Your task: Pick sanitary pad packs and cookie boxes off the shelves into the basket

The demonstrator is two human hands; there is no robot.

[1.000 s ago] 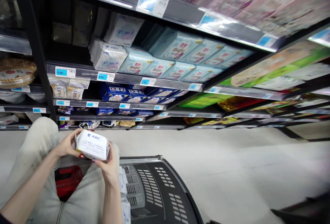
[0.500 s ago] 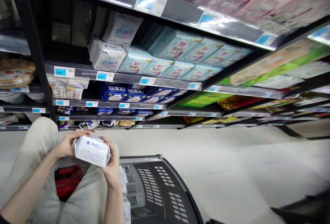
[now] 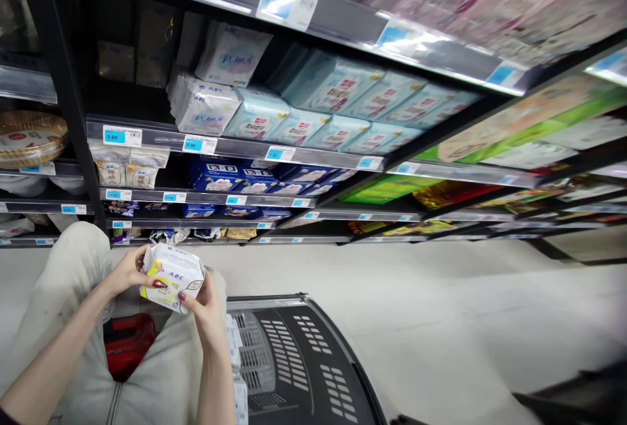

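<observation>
While you crouch by the shelf, you hold a small white pack in both hands, up over your knees. Your left hand is closed on the left end of the pack. Your right hand is closed on the right end, thumb on the front. So both hands have a firm grip on the same pack.

From the pack, the gray basket is just down and to the right. More white packs stand at the near edge of the basket, right below your right wrist. A red thing sits below the pack, between your legs; I cannot tell what it is. More packs like yours lie on the shelf, up and a bit right of the pack.

To turn and look at the pack well, I think you should keep your fingers on the ends, so they do not hide the front. Hold it softly, as it looks squashy. Keep it over your lap, so it lands there if it slips.

Your left arm comes in from the bottom left, bent at the wrist. Your right arm rises straight up from the bottom edge.
</observation>
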